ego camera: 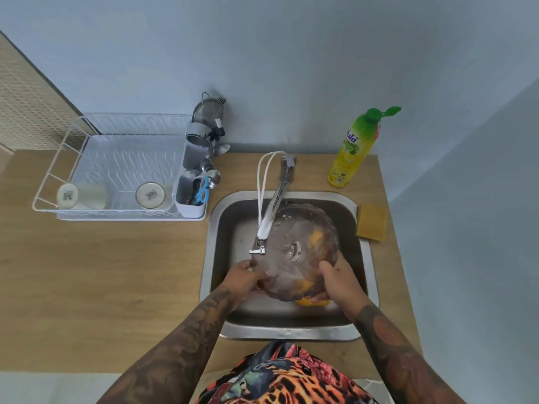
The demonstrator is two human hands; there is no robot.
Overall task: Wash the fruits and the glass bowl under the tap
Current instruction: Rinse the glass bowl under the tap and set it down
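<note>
Both hands, left hand (248, 277) and right hand (335, 277), grip near rim of glass bowl (297, 249) tilted over sink (364, 252), orange fruit (310, 301) beneath, tap (277, 205) beyond; wet glass likely slippery, breakable, so hold opposite rim edges.

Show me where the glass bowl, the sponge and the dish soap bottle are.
glass bowl (294, 228): head view, on its clear wall, tilted over the sink.
sponge (372, 222): head view, middle of its yellow face.
dish soap bottle (351, 154): head view, on its yellow body.
</note>
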